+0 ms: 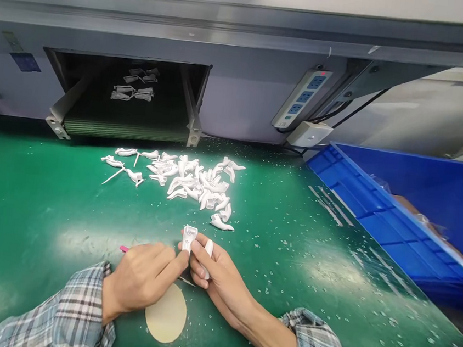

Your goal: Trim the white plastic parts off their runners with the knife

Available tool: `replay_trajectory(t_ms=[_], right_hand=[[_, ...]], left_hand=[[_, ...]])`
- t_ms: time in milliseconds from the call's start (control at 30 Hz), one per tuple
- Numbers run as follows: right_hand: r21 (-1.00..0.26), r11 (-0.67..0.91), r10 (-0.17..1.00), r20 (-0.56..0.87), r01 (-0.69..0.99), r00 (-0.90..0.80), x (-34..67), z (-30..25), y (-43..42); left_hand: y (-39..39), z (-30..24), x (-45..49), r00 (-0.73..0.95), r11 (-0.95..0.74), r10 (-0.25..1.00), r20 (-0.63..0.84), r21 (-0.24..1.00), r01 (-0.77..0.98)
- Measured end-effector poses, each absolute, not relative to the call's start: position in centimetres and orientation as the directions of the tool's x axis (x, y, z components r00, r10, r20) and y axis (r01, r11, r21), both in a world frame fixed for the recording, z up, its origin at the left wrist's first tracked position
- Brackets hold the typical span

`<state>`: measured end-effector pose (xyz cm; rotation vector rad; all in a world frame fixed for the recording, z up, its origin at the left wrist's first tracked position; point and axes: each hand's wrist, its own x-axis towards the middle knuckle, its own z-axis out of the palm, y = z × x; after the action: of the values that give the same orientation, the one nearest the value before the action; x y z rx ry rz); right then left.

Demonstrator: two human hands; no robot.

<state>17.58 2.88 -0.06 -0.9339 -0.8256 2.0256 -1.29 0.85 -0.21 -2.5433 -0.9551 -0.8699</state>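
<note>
The left hand is closed around a pink-handled tool, with the pink end projecting to the left; the rest of the tool is hidden by the fingers. The right hand is gripping a white plastic part between thumb and fingers, and the left forefinger is reaching across to it, apparently steadying the part for close work. A white strip is standing against the right fingers; whether it belongs to the part cannot be determined.

Beneath the hands, a tan round pad is lying on the green mat, probably serving as a work rest. Farther out, a pile of white parts is sitting within reach, with thin sprues lying at its left edge. Plastic shavings are scattering across the mat to the right.

At the far side, a green belt is emerging from an opening and carrying more white parts. A blue crate is standing at the right, and a power strip is mounted on the far housing.
</note>
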Motion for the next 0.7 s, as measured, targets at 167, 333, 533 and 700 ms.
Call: replay_trajectory(t_ms=[167,333,533,700], right_hand=[[-0.849,-0.466,0.843,-0.339,-0.25,-0.418,17.9,-0.4,3.0],[-0.986,-0.153,0.931,-0.166,0.065,-0.326,18.6,-0.5,3.2],[-0.965,0.227,0.928,0.173,0.131,-0.328,18.7,-0.3,2.6],[-0.922,0.364,0.89,0.304,0.13,-0.339,18.9,-0.6,2.5]], left_hand=[[1.4,0.0,-1.3,0.643,-0.832,0.468,0.607,0.056,0.552],[1.1,-0.6,-1.6,0.361,-0.603,0.791,0.494,0.53,0.596],[0.7,-0.9,-1.6,0.384,-0.425,0.894,0.229,0.702,0.572],[0.5,-0.6,-1.3,0.407,-0.363,0.901,0.15,0.773,0.52]])
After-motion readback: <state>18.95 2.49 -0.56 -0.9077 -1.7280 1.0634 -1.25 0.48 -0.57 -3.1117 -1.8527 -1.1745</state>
